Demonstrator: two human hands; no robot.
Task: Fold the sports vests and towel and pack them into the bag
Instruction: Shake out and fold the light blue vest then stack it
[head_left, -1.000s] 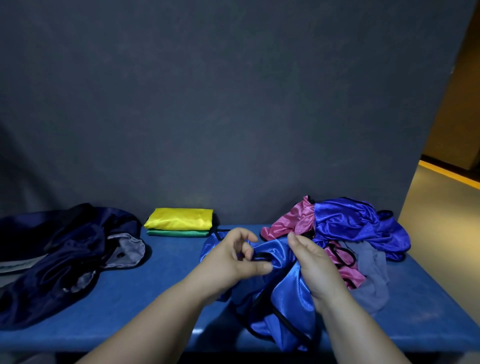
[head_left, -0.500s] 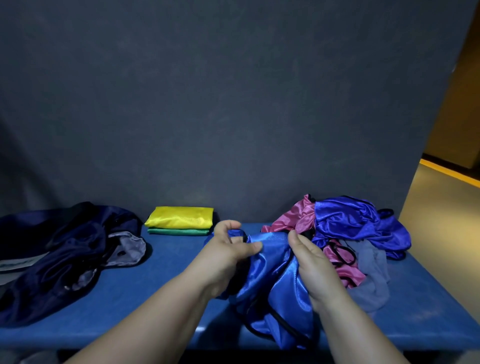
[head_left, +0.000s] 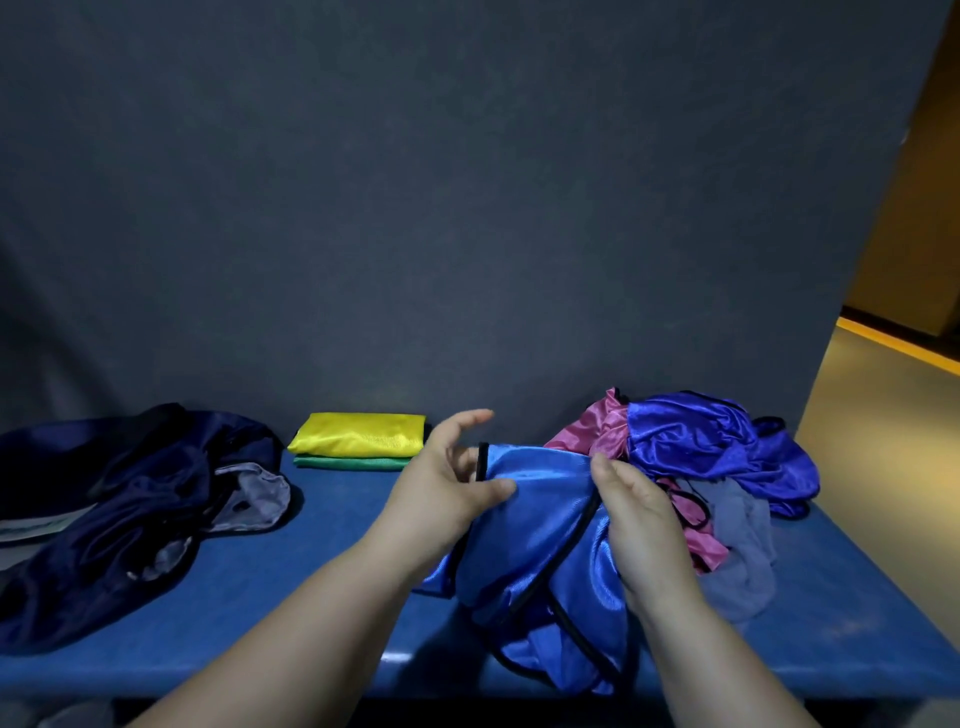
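Up comes the left grip since half a second ago, and the top edge of the bright blue vest is now drawn out flat between the two hands where it was bunched before. We're looking at a blue surface set against a dark grey-blue wall, with an ochre floor showing off to the right. On the left grip, the thumb presses the vest's black-trimmed corner against the fingers behind it, while the forefinger sticks up free. The right grip is curled tight on the other end of that edge. The vest hangs over the front middle of the surface, its lower part spilling past the near edge. Now the count: one dark navy bag lies slumped on the left, its mouth showing grey lining. Two folded pieces sit at the back, a yellow vest resting on a green vest. The loose heap on the right holds a pink vest, a deep blue vest and one grey-blue towel, and we can't tell whether more lies tangled beneath.
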